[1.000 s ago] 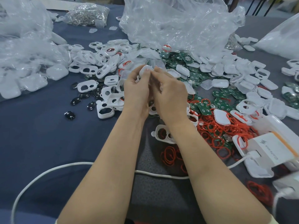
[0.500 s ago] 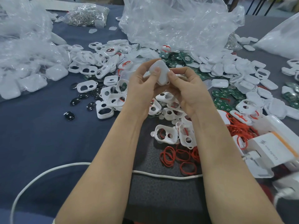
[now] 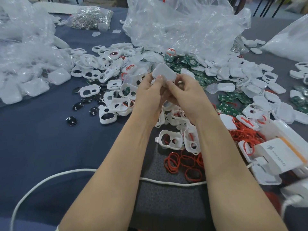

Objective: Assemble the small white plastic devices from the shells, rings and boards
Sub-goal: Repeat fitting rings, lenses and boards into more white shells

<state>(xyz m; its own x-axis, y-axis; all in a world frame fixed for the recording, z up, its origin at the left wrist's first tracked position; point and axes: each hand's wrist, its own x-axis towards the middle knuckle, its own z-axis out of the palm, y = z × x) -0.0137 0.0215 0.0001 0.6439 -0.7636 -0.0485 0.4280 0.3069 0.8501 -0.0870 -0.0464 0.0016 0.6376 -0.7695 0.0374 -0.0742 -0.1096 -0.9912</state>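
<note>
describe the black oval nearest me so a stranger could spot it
Start on the blue cloth left of the arms, then find the white shells beyond it. The black oval lies at their near-left fringe, alone on cloth; the other ovals sit further back, beside shells.

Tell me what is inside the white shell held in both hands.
Only the smooth outer face of the white shell shows, pinched by the left hand and right hand. Whatever sits inside is covered.
</note>
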